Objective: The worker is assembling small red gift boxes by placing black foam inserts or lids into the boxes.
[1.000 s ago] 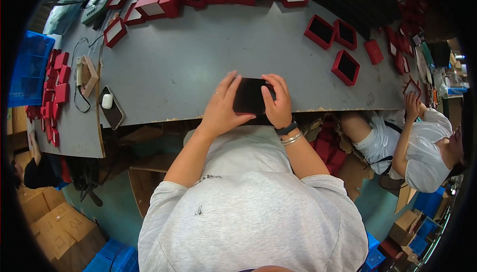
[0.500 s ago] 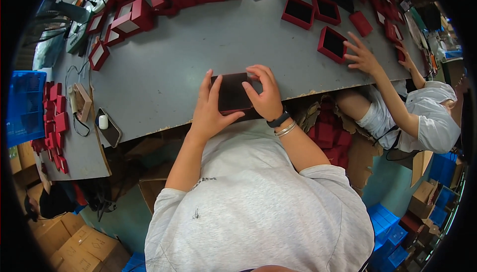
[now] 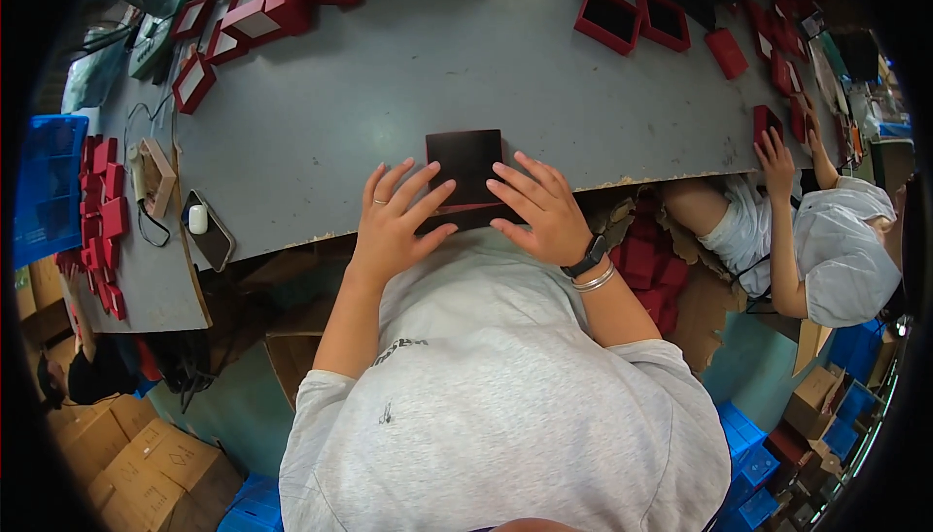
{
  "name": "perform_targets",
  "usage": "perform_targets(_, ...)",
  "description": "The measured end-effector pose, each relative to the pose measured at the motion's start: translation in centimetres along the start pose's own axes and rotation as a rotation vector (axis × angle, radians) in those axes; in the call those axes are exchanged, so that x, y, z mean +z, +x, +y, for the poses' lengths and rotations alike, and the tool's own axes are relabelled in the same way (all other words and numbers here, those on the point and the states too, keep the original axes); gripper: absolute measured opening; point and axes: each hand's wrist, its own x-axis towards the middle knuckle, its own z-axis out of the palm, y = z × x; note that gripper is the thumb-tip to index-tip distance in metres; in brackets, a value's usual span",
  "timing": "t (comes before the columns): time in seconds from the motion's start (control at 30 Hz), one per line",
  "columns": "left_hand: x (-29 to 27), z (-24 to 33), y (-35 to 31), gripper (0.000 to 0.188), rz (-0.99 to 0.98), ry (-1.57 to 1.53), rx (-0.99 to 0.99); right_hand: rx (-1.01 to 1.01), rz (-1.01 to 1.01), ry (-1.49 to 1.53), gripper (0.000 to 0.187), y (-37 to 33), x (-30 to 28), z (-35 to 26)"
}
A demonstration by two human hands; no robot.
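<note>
A red box with a black inside [image 3: 465, 165] lies at the table's near edge, right in front of my body. My left hand [image 3: 398, 221] is at its left side, fingers spread, some fingertips at or over the box's edge; a ring shows on one finger. On the other side my right hand [image 3: 546, 209], with a dark wristband and bangles, has its fingers stretched toward the box's right edge. Neither hand is closed round the box. Whether the fingertips press on it, I cannot tell.
Two open red boxes with black insides [image 3: 607, 19] stand at the far right. Other red boxes [image 3: 267, 9] line the far left. A co-worker's hand [image 3: 776, 161] touches a red box at right. A phone with a white earbud case [image 3: 210, 233] lies left.
Both my hands have loosened from the box's sides, fingers flatter and spread. The co-worker's hand has moved right and toward the near edge; the red box near it has left its earlier spot.
</note>
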Motion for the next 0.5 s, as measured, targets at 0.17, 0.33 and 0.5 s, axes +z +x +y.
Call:
perform_targets(0.17, 0.5, -0.4, 0.1, 0.052, 0.036, -0.028, 0.024, -0.019, 0.007, 0.005, 0.048, 0.1, 0.4, 1.1)
perform_targets(0.33, 0.5, -0.5, 0.1, 0.049, 0.027, -0.025, 0.025, -0.020, 0.004, 0.012, 0.048, 0.1, 0.2, 1.2)
perform_targets(0.5, -0.6, -0.9, 0.2, 0.045, -0.032, 0.152, 0.108, -0.109, -0.033, -0.043, 0.043, 0.6, -0.7, 1.8)
